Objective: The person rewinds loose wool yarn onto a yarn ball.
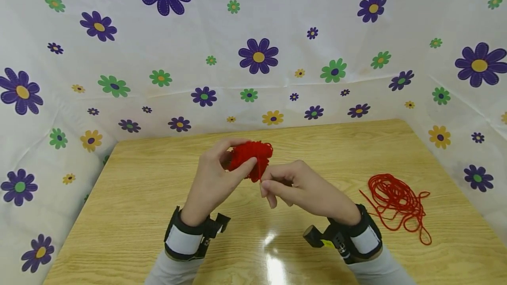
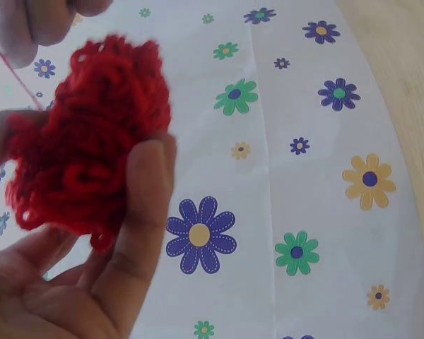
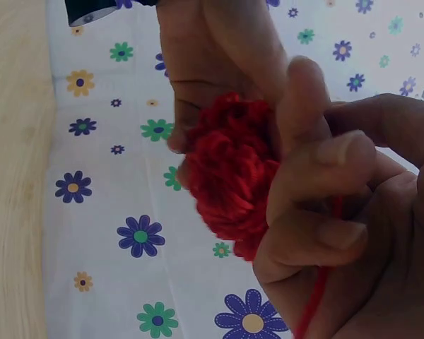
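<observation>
"Above the middle of the pale wooden surface [image 1: 150, 188], what does the left hand [image 1: 210, 177] have?"

"A bunched red yarn bundle [image 1: 247, 159], clamped between its thumb and curled fingers, the thumb on the near side."

"And the right hand [image 1: 306, 190]?"

"Just to the right and a little nearer, its thumb and fingertips pinched together on a red strand [image 3: 312, 300] that runs from the bundle (the right wrist view shows it hanging past the fingers)."

"What is that over on the right?"

"A loose tangle of red yarn [image 1: 392, 190], lying on the surface, well apart from the bundle, one loop spilling toward the near side."

"And beyond the far edge?"

"A white cloth [image 1: 222, 34] printed with purple, green and yellow flowers, upright there and along both sides."
</observation>
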Available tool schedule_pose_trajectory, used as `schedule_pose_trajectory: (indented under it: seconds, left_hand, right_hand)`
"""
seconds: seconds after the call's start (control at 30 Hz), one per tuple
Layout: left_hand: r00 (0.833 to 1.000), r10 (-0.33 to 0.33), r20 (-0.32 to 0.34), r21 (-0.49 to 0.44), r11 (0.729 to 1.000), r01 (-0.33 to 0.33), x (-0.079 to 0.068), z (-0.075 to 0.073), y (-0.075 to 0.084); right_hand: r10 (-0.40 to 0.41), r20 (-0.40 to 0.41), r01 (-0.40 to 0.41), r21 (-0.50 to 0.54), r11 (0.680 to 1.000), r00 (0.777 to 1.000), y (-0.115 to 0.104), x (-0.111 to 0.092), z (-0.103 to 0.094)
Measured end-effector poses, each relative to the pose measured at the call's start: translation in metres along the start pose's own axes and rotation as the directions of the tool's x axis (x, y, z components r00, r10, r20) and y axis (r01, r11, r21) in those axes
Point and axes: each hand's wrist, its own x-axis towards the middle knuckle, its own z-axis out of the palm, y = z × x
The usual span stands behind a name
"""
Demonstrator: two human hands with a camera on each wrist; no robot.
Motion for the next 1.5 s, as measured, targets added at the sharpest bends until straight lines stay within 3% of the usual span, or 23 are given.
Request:
schedule_pose_trajectory:
  seconds: [0.2, 0.3, 0.43, 0.53, 0.87, 1.07, 1.33, 1.5]
  left_hand:
    - [0.997, 0.061, -0.040, -0.149, 0.987, -0.067, -0.001, 0.000, 0.018]
    - [0.995, 0.093, -0.027, -0.244, 0.965, -0.097, -0.002, -0.001, 0.012]
    - [0.991, 0.134, 0.010, -0.394, 0.911, -0.120, -0.001, -0.002, 0.001]
    - [0.987, 0.156, 0.027, -0.437, 0.890, -0.128, -0.002, -0.003, -0.001]
    - [0.983, 0.171, 0.065, -0.426, 0.896, -0.128, -0.006, -0.003, 0.001]
    - [0.975, 0.175, 0.137, -0.395, 0.912, -0.108, -0.007, -0.002, 0.002]
    - [0.950, 0.155, 0.269, -0.343, 0.938, -0.056, -0.007, 0.000, 0.004]
    - [0.930, 0.185, 0.317, -0.268, 0.958, -0.100, -0.007, 0.000, 0.003]
  right_hand:
    - [0.014, 0.088, -0.017, 0.029, 0.999, 0.996, 0.003, 0.003, 0.007]
    - [0.025, 0.119, -0.030, 0.037, 0.999, 0.993, 0.005, 0.005, 0.009]
    - [0.044, 0.133, -0.048, 0.030, 0.998, 0.990, 0.008, 0.006, 0.009]
    - [0.044, 0.129, -0.048, 0.025, 0.999, 0.991, 0.011, 0.006, 0.009]
    - [0.072, 0.066, -0.071, -0.010, 0.997, 0.995, 0.018, 0.006, 0.001]
    - [0.102, -0.046, -0.106, -0.092, 0.990, 0.994, 0.021, 0.001, -0.008]
    - [0.054, -0.148, -0.070, -0.105, 0.992, 0.987, 0.019, -0.002, -0.019]
    - [0.043, -0.184, -0.064, -0.111, 0.992, 0.982, 0.016, -0.003, -0.022]
